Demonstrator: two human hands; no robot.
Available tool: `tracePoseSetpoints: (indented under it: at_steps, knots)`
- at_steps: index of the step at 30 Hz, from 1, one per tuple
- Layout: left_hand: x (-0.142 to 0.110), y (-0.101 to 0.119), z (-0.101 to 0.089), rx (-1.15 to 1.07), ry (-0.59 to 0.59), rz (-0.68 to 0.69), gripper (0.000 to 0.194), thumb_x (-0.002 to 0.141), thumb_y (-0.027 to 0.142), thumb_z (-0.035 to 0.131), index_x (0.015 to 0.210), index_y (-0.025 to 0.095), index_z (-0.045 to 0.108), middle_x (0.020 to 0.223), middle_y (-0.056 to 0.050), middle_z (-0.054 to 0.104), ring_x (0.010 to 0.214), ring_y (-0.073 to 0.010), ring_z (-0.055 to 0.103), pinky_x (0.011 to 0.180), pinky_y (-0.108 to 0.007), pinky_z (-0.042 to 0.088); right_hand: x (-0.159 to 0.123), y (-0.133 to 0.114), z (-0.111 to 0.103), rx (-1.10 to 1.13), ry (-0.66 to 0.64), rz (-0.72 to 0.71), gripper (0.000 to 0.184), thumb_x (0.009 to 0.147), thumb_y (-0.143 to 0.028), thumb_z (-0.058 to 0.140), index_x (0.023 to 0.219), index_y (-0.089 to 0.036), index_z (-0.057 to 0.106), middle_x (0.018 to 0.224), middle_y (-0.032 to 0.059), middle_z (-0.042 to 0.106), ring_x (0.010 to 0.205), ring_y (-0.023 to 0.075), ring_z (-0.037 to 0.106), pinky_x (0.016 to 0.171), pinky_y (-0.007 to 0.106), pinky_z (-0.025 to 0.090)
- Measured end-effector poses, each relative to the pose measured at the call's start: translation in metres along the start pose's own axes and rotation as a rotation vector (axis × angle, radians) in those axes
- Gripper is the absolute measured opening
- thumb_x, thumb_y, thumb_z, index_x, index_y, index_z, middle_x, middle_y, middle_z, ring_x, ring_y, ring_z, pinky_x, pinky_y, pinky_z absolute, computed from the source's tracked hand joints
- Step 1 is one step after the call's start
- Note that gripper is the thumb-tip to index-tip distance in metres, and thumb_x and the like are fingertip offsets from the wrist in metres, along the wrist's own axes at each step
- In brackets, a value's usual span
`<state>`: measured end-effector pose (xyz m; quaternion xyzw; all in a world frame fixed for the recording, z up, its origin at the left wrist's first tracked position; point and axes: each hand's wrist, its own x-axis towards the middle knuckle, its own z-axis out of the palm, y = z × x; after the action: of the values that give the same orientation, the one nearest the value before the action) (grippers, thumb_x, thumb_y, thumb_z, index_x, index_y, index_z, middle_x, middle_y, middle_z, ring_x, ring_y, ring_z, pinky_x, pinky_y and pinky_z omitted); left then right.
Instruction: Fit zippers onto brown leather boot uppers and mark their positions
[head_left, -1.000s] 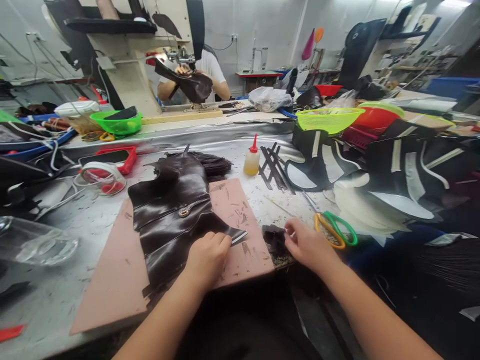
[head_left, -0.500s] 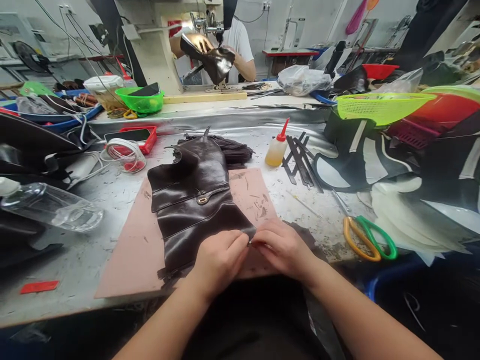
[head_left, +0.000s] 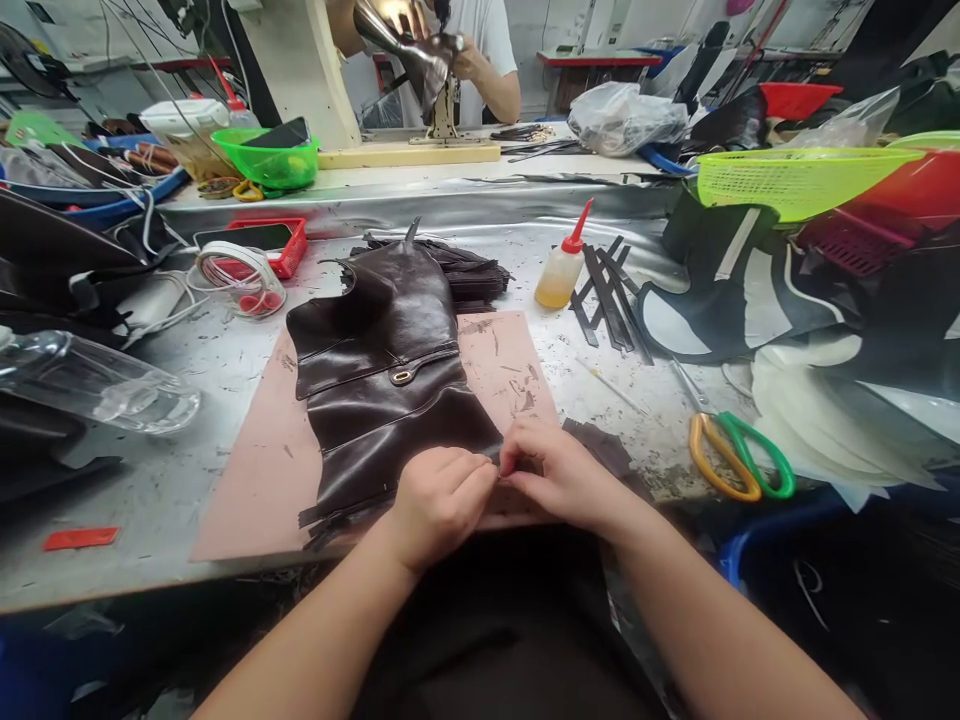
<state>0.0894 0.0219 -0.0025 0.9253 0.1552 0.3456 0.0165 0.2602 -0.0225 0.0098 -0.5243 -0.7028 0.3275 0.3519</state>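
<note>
A dark brown leather boot upper (head_left: 390, 375), stitched in panels with a small gold-rimmed eyelet tab, lies on a pink board (head_left: 255, 460). My left hand (head_left: 446, 495) is closed over its lower right corner, thumb and fingers pressed together on the leather edge. Right beside it, my right hand (head_left: 555, 470) pinches at the same corner, its fingertips meeting the left ones. Whatever lies between the right fingertips is too small to make out. Behind the upper rests a stack of dark leather pieces (head_left: 472, 280).
A glue bottle (head_left: 559, 275) with red nozzle and dark strips (head_left: 611, 300) stand behind my right hand. Scissors (head_left: 724, 455) lie at the right edge. A clear bottle (head_left: 112, 385) lies left. Across the bench, a person's hand (head_left: 469, 60) holds leather at a sewing machine.
My right hand's fingers have drawn up into a rounder pinch at the corner. The left hand keeps its hold. The view has tilted slightly downward.
</note>
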Motion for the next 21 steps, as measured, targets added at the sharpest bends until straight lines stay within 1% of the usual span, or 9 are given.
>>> tracePoseSetpoints:
  at_steps: [4,8,11,12,14,15,17,19,21]
  knots:
    - [0.0,0.0,0.001,-0.002,-0.01,0.004,0.014,0.084,0.015,0.049,0.073,0.013,0.058,0.067,-0.004,0.065,0.062,-0.0128,0.059,0.059,-0.024,0.047,-0.002,0.004,0.003,0.032,0.031,0.018,0.021,0.067,0.001,0.05,0.065,-0.02,0.052,0.075,-0.0009,0.051,0.076,0.014,0.051,0.072,0.029,0.044]
    - [0.002,0.0,0.003,0.001,-0.009,-0.009,0.012,0.082,0.014,0.051,0.072,0.013,0.057,0.065,-0.004,0.063,0.062,-0.013,0.058,0.059,-0.025,0.047,-0.009,0.006,0.009,0.031,0.134,-0.004,0.017,0.07,-0.004,0.052,0.068,-0.021,0.056,0.085,0.0028,0.055,0.086,0.0172,0.054,0.08,0.036,0.045]
    - [-0.002,0.006,-0.005,-0.016,-0.013,-0.035,0.014,0.082,0.011,0.05,0.069,0.015,0.055,0.064,-0.003,0.062,0.061,-0.0128,0.057,0.058,-0.025,0.047,-0.026,-0.004,0.0,0.198,0.163,-0.051,0.015,0.074,-0.008,0.053,0.068,-0.022,0.055,0.087,0.0035,0.062,0.089,0.0187,0.058,0.085,0.039,0.046]
    - [-0.007,0.009,-0.011,-0.027,-0.011,-0.045,0.013,0.082,0.01,0.05,0.07,0.015,0.054,0.067,-0.004,0.062,0.063,-0.0128,0.057,0.059,-0.025,0.047,-0.035,-0.01,-0.008,0.285,0.12,-0.037,0.014,0.076,-0.011,0.054,0.069,-0.023,0.055,0.082,0.0023,0.064,0.085,0.0182,0.061,0.084,0.039,0.047]
    - [-0.02,0.018,-0.028,-0.054,-0.01,-0.056,0.011,0.082,0.009,0.049,0.074,0.016,0.053,0.074,-0.005,0.064,0.068,-0.0129,0.059,0.063,-0.025,0.048,-0.053,-0.021,-0.026,0.389,-0.057,0.029,0.009,0.079,-0.017,0.058,0.076,-0.025,0.059,0.068,-0.0008,0.065,0.07,0.0165,0.064,0.082,0.038,0.05]
    - [-0.029,0.022,-0.037,-0.071,-0.019,-0.055,0.008,0.082,0.01,0.05,0.076,0.016,0.052,0.078,-0.005,0.065,0.07,-0.0131,0.06,0.065,-0.025,0.049,-0.059,-0.025,-0.036,0.358,-0.222,0.026,0.008,0.08,-0.02,0.059,0.081,-0.027,0.063,0.069,0.0002,0.067,0.074,0.0175,0.065,0.086,0.039,0.049]
    - [-0.047,0.024,-0.059,-0.082,-0.058,-0.051,0.007,0.082,0.021,0.055,0.08,0.016,0.051,0.084,-0.006,0.066,0.076,-0.0144,0.062,0.071,-0.026,0.05,-0.064,-0.027,-0.049,0.259,-0.408,0.025,0.012,0.082,-0.027,0.057,0.084,-0.027,0.069,0.09,0.0062,0.071,0.088,0.0209,0.065,0.087,0.038,0.049]
    - [-0.065,0.014,-0.081,0.01,-0.023,-0.134,0.017,0.081,0.032,0.057,0.085,0.017,0.05,0.09,-0.007,0.066,0.084,-0.0167,0.062,0.076,-0.028,0.051,-0.054,-0.021,-0.048,0.179,-0.385,0.083,0.022,0.085,-0.036,0.052,0.085,-0.026,0.072,0.113,0.0103,0.064,0.103,0.0246,0.06,0.086,0.038,0.05]
    - [-0.082,-0.005,-0.099,0.219,0.073,-0.405,0.019,0.082,0.035,0.056,0.088,0.018,0.051,0.09,-0.008,0.065,0.085,-0.0189,0.063,0.075,-0.03,0.051,-0.031,-0.013,-0.031,0.199,-0.237,0.232,0.031,0.085,-0.043,0.048,0.093,-0.024,0.07,0.119,0.0129,0.06,0.106,0.0256,0.059,0.085,0.04,0.05]
